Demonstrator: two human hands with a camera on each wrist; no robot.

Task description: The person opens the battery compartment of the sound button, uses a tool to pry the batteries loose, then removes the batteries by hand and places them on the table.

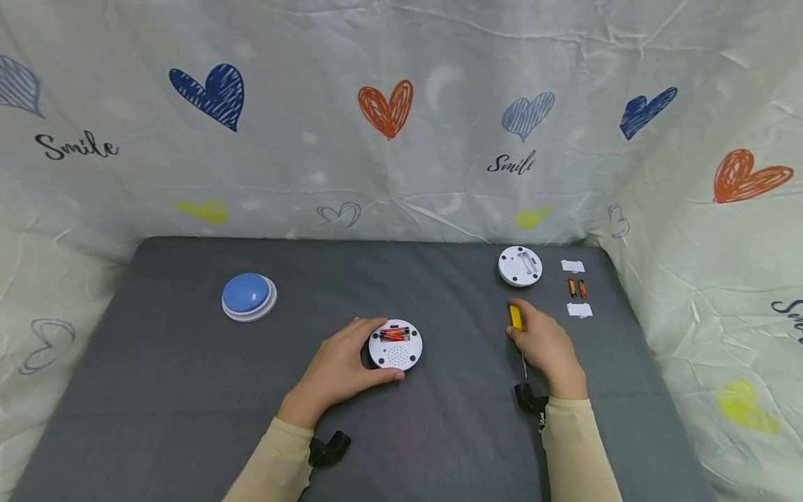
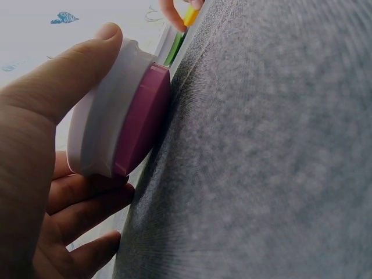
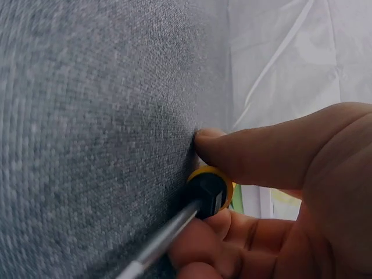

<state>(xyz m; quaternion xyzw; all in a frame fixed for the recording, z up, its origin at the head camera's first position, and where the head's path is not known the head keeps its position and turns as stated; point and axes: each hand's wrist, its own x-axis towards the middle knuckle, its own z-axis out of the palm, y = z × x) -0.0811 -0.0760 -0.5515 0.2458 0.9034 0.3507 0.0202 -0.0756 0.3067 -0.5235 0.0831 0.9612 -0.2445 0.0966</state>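
Observation:
My left hand (image 1: pixel 344 363) grips the rim of a white round push button (image 1: pixel 396 357) between thumb and fingers. It lies face down, its pink dome (image 2: pixel 145 116) against the table in the left wrist view. Red batteries (image 1: pixel 394 335) sit in its uncovered compartment. In my right hand (image 1: pixel 547 345) is a screwdriver (image 1: pixel 516 317) with a yellow handle, pinched between thumb and fingers low over the table. Its metal shaft (image 3: pixel 165 235) points back toward the wrist. Just beyond this hand another upturned push button (image 1: pixel 521 267) shows a battery compartment without batteries.
A blue-domed push button (image 1: pixel 246 294) stands upright at the left. Near the right edge, two loose batteries (image 1: pixel 577 288) lie between a white cover (image 1: pixel 572 266) and another white cover (image 1: pixel 580 310). A patterned cloth (image 1: pixel 301 160) hangs behind the grey table (image 1: pixel 188 390).

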